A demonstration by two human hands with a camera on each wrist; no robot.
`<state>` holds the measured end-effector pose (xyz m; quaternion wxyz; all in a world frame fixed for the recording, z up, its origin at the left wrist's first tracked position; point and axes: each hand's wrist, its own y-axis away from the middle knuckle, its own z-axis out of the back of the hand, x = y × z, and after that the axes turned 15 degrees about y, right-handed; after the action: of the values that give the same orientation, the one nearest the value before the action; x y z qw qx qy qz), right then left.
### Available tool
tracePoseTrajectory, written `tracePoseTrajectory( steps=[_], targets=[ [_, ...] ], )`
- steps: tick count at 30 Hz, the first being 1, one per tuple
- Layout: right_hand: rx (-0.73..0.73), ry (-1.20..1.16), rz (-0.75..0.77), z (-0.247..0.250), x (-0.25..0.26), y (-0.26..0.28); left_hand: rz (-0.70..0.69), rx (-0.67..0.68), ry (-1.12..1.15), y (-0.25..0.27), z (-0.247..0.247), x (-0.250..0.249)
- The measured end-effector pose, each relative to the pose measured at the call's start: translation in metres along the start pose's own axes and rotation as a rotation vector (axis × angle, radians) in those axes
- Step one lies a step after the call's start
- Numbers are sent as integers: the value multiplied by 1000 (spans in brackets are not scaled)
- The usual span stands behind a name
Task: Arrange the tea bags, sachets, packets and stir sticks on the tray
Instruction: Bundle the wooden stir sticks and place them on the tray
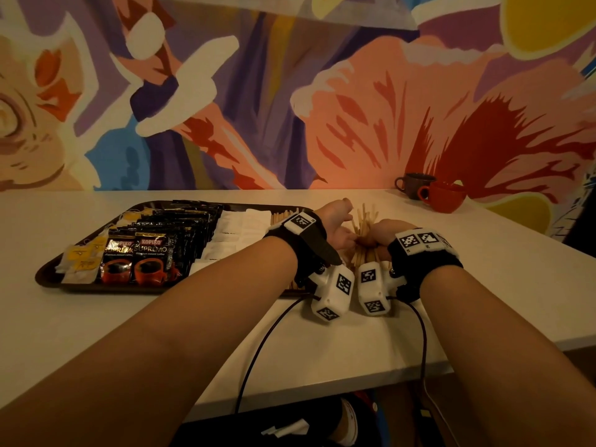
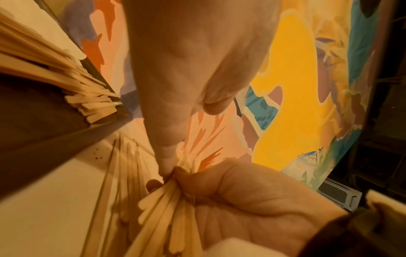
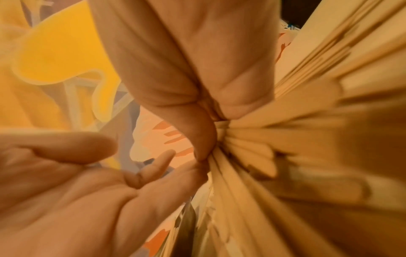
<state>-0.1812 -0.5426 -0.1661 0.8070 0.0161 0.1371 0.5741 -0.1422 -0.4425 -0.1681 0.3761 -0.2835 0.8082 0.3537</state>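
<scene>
My right hand (image 1: 383, 235) grips a thick bundle of wooden stir sticks (image 1: 364, 221) just off the right end of the dark tray (image 1: 48, 279). In the left wrist view its thumb and fingers (image 2: 230, 187) curl round the bundle (image 2: 167, 208). My left hand (image 1: 338, 221) lies against the bundle's left side, and an outstretched fingertip (image 2: 167, 167) touches the sticks. Its palm (image 3: 87, 182) shows relaxed in the right wrist view. On the tray lie yellow-tagged tea bags (image 1: 80, 256), black coffee packets (image 1: 150, 253), white sachets (image 1: 238, 227) and more sticks (image 1: 280, 216).
A few loose sticks (image 2: 123, 173) lie on the white table (image 1: 483, 285) beside the tray. A dark mug (image 1: 414, 185) and a red cup (image 1: 446, 196) stand at the back right by the painted wall. The table's front edge runs close below my wrists.
</scene>
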Motion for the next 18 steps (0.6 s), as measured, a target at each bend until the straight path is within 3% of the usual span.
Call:
tracePoseTrajectory(
  steps=[3,6,8,12,18],
  targets=[
    [-1,-191,-10,-3,-6,-5,-20,51,46,0,2,0],
    [9,-809,-19,-9,-13,-17,-56,73,27,-1,3,-2],
    [-6,-998,-41,-9,-15,-20,-94,72,-15,0,3,-3],
    [-69,-1286,-11,-2,-10,-14,-158,88,-10,4,1,-8],
    [-141,-1456,60,3,-7,-6,-163,87,-38,10,0,-13]
  ],
)
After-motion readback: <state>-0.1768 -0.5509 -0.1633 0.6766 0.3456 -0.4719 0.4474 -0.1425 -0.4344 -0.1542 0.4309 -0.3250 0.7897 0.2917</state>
